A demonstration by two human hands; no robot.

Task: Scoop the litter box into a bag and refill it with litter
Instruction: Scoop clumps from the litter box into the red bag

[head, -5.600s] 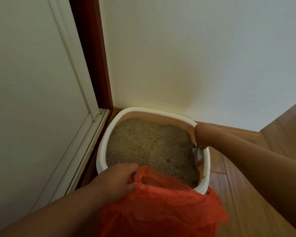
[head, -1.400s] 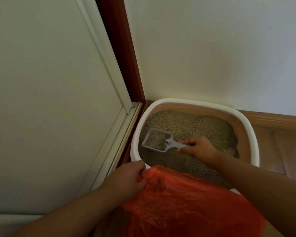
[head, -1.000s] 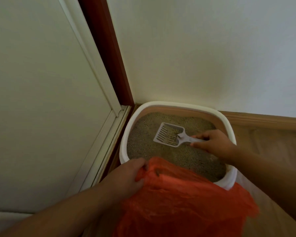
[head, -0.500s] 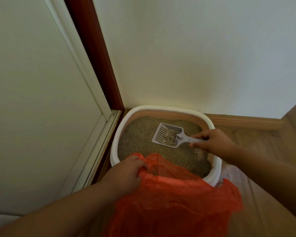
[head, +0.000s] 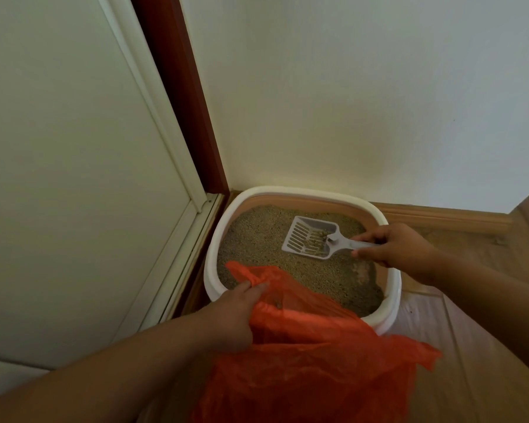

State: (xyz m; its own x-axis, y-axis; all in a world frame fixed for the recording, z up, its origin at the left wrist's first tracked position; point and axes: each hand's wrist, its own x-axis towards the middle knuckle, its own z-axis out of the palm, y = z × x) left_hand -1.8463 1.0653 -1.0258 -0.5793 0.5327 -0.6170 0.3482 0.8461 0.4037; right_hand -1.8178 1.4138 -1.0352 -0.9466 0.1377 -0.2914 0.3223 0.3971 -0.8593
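A rounded white plastic litter box [head: 393,279] with a tan inner wall sits in the corner between a pale door panel [head: 74,166] and a white wall [head: 364,96], filled with grainy beige litter [head: 257,239]. The right hand [head: 394,247] is closed round the handle of a slotted grey plastic scoop [head: 310,238], held above the litter with a few clumps, probably litter, at its heel. The left hand [head: 232,312] pinches the rim of a crinkled, thin orange plastic bag [head: 312,361] draped over the box's near edge. Wooden floor [head: 471,346] lies open to the right.

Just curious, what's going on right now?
Right hand gripping scoop above litter. Left hand holding orange bag open at litter box. Nothing blocking.
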